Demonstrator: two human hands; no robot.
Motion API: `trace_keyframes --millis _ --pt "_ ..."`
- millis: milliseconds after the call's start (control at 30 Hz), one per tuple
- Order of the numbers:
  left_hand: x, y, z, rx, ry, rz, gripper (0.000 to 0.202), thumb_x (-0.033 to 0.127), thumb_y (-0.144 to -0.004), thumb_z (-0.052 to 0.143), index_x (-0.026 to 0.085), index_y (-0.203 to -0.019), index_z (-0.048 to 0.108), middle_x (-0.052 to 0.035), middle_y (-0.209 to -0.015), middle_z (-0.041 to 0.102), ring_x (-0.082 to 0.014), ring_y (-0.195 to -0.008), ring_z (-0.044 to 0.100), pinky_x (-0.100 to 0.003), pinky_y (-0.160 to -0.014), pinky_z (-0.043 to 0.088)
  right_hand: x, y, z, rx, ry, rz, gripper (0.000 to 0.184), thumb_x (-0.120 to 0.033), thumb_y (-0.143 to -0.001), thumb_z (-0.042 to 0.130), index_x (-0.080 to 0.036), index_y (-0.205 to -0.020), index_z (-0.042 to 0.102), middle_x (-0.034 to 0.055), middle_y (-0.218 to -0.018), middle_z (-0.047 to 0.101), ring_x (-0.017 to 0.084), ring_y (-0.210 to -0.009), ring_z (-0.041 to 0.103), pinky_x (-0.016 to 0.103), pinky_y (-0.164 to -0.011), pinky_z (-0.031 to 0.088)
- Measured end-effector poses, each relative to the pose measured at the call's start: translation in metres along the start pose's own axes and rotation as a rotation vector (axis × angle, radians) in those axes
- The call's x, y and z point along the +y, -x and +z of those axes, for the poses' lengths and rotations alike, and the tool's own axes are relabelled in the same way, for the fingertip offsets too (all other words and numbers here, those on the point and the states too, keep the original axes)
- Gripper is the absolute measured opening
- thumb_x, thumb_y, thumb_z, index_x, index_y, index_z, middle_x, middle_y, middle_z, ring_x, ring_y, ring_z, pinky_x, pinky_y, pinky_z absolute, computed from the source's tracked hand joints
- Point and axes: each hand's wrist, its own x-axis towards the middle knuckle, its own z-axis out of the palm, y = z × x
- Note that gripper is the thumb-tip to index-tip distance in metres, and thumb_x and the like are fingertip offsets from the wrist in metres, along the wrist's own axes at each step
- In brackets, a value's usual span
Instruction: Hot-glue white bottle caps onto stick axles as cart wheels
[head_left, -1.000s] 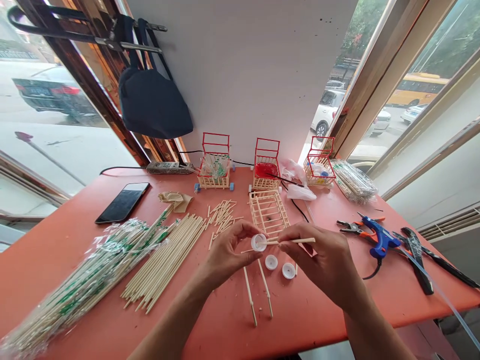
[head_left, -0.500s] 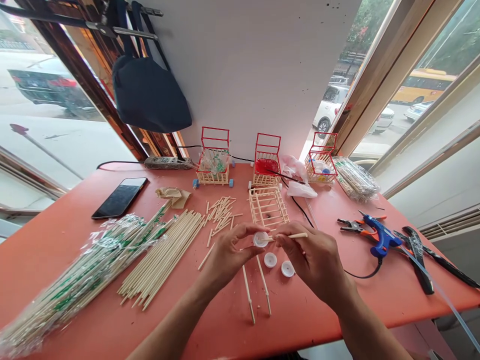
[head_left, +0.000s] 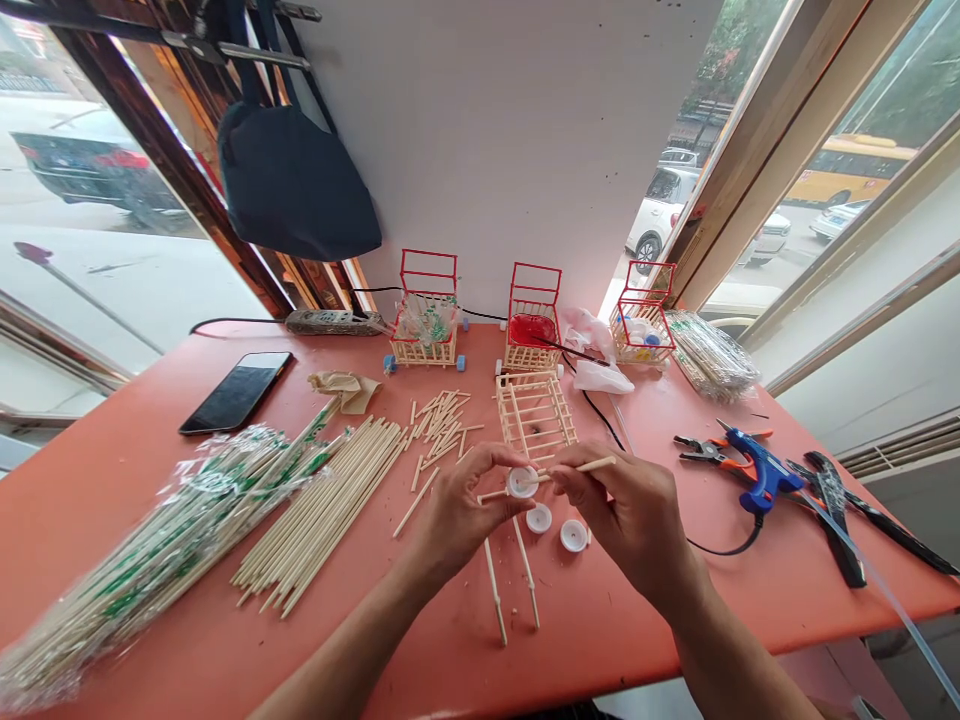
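My left hand (head_left: 472, 510) pinches a small white bottle cap (head_left: 522, 482) between thumb and forefinger, its hollow side facing me. In my right hand (head_left: 626, 505) is a thin wooden stick (head_left: 596, 465), whose tip reaches into the cap; whether it passes through I cannot tell. Two more caps lie on the table below, a nearer-left cap (head_left: 538, 518) and a right cap (head_left: 574, 536). Beneath my left hand are two longer sticks (head_left: 495, 600). Just beyond my hands rests a small wooden stick frame (head_left: 536, 415).
On the red table (head_left: 360, 660) lie loose sticks (head_left: 322, 510), bagged sticks (head_left: 172, 540), short cut pieces (head_left: 439, 425) and a phone (head_left: 236, 393). Small stick carts (head_left: 426, 335) stand along the wall. To the right are a blue glue gun (head_left: 765, 480), pliers (head_left: 701, 450) and cutters (head_left: 832, 500).
Both hands keep their hold on the cap and stick, with the stick's outer end tipped slightly higher. The whole view has shifted a little.
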Motion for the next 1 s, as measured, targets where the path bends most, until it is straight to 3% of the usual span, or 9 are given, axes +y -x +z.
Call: trace_keyframes --millis 333,600,800,1000 --pt "-0.0077 0.0031 0.0051 -0.008 0.036 0.039 0.024 0.035 -0.081 0.085 0.022 -0.096 0.071 -0.008 -0.104 0.078 -0.0267 -0.103 0.073 -0.037 -0.092 0.056 -0.0011 -0.0011 0.0048 -0.002 0.022 0.011 0.033 -0.032 -0.109 0.049 -0.022 -0.082 0.064 0.0037 -0.079 0.075 0.014 -0.063 0.067 0.024 -0.058 0.049" --pt "-0.0092 0.0028 0.0078 0.041 0.069 -0.026 0.028 0.037 -0.076 0.088 0.023 -0.095 0.073 -0.0053 -0.096 0.077 -0.0248 -0.096 0.072 -0.035 -0.087 0.058 0.001 -0.002 0.0058 0.008 0.011 0.011 0.03 -0.028 -0.108 0.052 -0.021 -0.082 0.065 0.0041 -0.082 0.077 0.014 -0.062 0.068 0.024 -0.059 0.05" --pt "-0.0058 0.0001 0.0047 0.019 0.048 -0.059 0.036 0.035 -0.08 0.085 0.024 -0.113 0.074 -0.0074 -0.112 0.077 -0.0273 -0.111 0.07 -0.035 -0.089 0.06 0.0038 -0.0019 0.0069 0.01 0.01 0.036 0.027 -0.025 -0.105 0.056 -0.021 -0.081 0.066 0.0039 -0.08 0.078 0.015 -0.068 0.071 0.024 -0.062 0.052" --pt "-0.0004 -0.0045 -0.0012 -0.02 -0.078 0.052 0.028 0.041 -0.084 0.081 0.027 -0.109 0.08 -0.0087 -0.119 0.074 -0.0289 -0.118 0.069 -0.042 -0.101 0.055 0.0046 -0.0027 0.0067 0.019 0.01 0.046 0.026 -0.025 -0.105 0.056 -0.021 -0.081 0.065 0.0046 -0.083 0.079 0.015 -0.065 0.071 0.024 -0.061 0.053"
